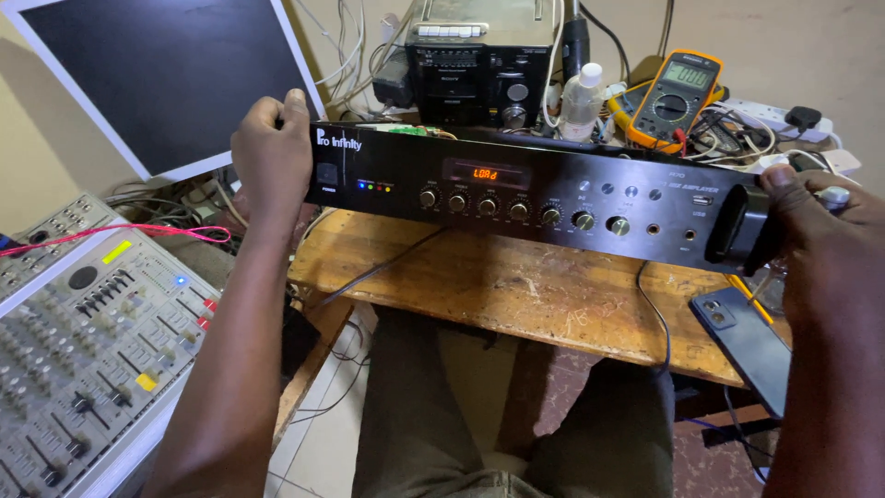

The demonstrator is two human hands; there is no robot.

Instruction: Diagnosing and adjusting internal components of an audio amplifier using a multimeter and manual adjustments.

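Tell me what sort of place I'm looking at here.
Probably a small electronics repair bench: a yellow multimeter, an audio mixing console and tangled cables sit around the black amplifier held by both hands.

I see 1 small orange-lit display (486, 172) mid-panel on the black amplifier (553, 198), 1 dark white-framed monitor (166, 78) leaning at upper left, and a yellow meter's (678, 97) grey-green screen (689, 75) behind.
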